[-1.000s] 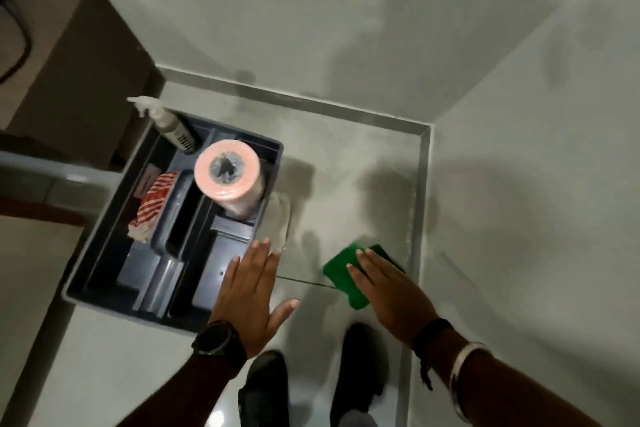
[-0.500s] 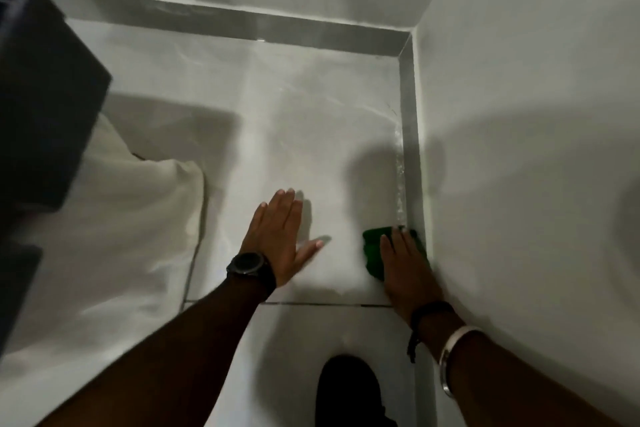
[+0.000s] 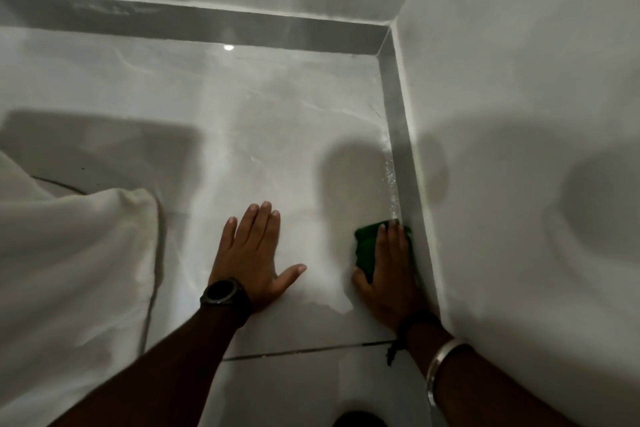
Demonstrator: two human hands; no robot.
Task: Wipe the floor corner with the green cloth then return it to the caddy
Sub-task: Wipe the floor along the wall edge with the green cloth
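A: We have our right hand pressed flat on the green cloth, fingers stretched forward over it and the thumb hooked round its near left edge, so the cloth is pinned under the palm, not gripped in a fist.

B: And where does the cloth sit for us?

A: On the floor, tight against the grey skirting strip that runs along the foot of the right wall. Its right edge touches that strip. The corner itself, where the two skirting strips meet, lies well beyond the cloth, further from us.

B: Our left hand?

A: It is spread wide open and laid palm-down on the bare tile, holding nothing. The fingers lie close together pointing away from us, and the thumb sticks out toward the right hand. The two hands are apart, with pale tile between them. We wear a dark watch on that wrist, a metal bangle and a dark thread band on the right one.

B: Anything else near us?

A: A white cloth lies crumpled on the floor at the left, apart from the left hand. Small bright specks dot the tile along the skirting just ahead of the green cloth; we cannot tell whether they are drops or dust. A dark grout line crosses the floor under our forearms. The caddy is not in our view.
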